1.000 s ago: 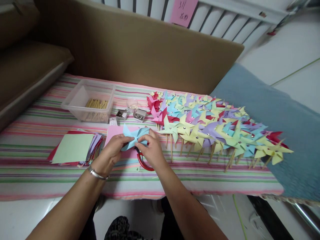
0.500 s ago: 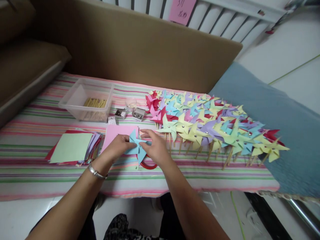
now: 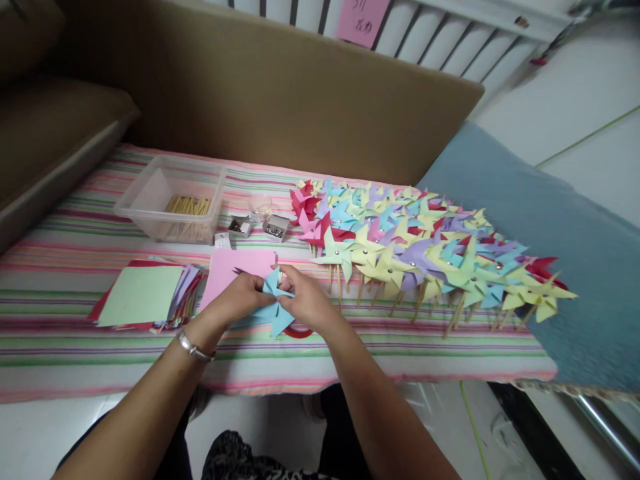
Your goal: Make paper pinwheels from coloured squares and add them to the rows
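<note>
Between my two hands is a light blue paper pinwheel (image 3: 281, 320), its points folded in toward the middle. My left hand (image 3: 241, 297) pinches its left side, thumb near the centre. From the other side my right hand (image 3: 305, 293) grips it, thumb also close to the centre. Whether a pin is in the centre is hidden by my fingers. Beneath them lie a pink paper sheet (image 3: 220, 270) and scissors with a red handle (image 3: 299, 332), mostly covered; a dark tip shows above my left hand.
Many finished pinwheels on sticks (image 3: 390, 267) crowd the right side. A clear plastic box (image 3: 135, 207) holds wooden sticks. Two small boxes of metal fasteners (image 3: 276, 228) and a round clear container (image 3: 261, 205) stand behind my hands. Coloured paper squares (image 3: 143, 293) are stacked at left.
The blue pinwheel has turned and tilted a little between my hands. My right fingers have curled in closer around it. A dark pointed tip now shows beside my left hand.
</note>
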A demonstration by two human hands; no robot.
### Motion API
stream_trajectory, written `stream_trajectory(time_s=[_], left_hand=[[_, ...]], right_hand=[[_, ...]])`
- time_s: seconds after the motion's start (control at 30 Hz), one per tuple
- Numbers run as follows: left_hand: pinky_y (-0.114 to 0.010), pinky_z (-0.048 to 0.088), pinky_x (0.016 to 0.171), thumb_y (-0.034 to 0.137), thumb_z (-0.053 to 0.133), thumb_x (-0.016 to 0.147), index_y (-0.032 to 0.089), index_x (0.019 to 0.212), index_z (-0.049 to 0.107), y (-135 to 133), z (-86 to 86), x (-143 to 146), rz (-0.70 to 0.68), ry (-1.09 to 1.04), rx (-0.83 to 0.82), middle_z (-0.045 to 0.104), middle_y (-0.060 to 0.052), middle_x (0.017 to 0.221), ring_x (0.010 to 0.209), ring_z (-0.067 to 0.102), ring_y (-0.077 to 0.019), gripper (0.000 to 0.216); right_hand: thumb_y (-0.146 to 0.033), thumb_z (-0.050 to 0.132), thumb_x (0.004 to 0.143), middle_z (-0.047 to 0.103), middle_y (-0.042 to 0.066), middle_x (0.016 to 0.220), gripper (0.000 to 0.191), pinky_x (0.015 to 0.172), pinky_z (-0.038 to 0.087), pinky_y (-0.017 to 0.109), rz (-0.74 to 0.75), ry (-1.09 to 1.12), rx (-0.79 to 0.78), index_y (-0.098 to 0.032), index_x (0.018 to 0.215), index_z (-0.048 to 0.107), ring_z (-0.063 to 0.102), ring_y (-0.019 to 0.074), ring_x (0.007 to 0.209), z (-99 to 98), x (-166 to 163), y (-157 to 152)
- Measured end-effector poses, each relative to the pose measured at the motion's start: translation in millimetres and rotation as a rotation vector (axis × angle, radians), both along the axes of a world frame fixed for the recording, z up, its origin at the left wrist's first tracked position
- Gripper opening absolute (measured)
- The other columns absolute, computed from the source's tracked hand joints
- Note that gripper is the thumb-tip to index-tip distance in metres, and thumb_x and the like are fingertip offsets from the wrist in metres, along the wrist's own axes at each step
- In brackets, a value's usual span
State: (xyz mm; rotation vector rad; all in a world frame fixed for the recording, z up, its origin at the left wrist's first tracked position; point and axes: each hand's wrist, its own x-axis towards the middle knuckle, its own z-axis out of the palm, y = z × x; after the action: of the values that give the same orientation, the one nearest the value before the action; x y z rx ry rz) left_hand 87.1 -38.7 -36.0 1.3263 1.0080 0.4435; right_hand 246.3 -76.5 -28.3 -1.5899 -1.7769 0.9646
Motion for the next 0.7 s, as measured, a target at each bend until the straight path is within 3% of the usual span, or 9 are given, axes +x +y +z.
stream_trajectory(time_s=[0.2,0.33,0.43,0.7], left_hand=[[-0.024,0.032,0.051,0.024,0.070,0.058,0.013,0.062,0.063,1,2.2,-2,0.054,-0.020,0.009,0.054,0.003,0.053,0.049,0.043,-0.0099,0.013],[-0.028,0.044,0.066,0.023,0.077,0.058,0.015,0.091,0.065,5,10.4,-10,0.188,-0.238,-0.074,0.066,-0.001,0.073,0.067,0.060,-0.0152,0.035],[-0.030,0.046,0.074,0.021,0.080,0.058,0.017,0.104,0.063,5,15.7,-13,0.188,-0.333,-0.140,0.068,-0.002,0.080,0.074,0.063,-0.0162,0.050],[-0.032,0.048,0.078,0.024,0.083,0.054,0.014,0.077,0.073,-1,10.4,2,0.175,-0.430,-0.223,0.072,-0.005,0.075,0.073,0.064,-0.0176,0.027]], right_hand=[[-0.005,0.053,0.065,0.052,-0.006,0.065,0.063,0.050,0.036,0.019,-0.021,0.192,-0.077,-0.022,0.125,0.047,0.050,0.0102,0.056,-3.0,0,3],[-0.012,0.057,0.063,0.051,-0.009,0.060,0.059,0.045,0.035,0.019,-0.135,0.492,-0.184,-0.022,0.121,0.045,0.048,0.0098,0.048,3.8,3,6],[-0.017,0.062,0.059,0.057,-0.006,0.064,0.061,0.045,0.039,0.021,-0.259,0.693,-0.223,-0.021,0.118,0.045,0.054,0.0119,0.050,6.7,5,9],[-0.021,0.069,0.057,0.061,-0.003,0.072,0.063,0.050,0.043,0.023,-0.329,0.866,-0.188,-0.022,0.118,0.049,0.057,0.0129,0.055,0.8,3,10]])
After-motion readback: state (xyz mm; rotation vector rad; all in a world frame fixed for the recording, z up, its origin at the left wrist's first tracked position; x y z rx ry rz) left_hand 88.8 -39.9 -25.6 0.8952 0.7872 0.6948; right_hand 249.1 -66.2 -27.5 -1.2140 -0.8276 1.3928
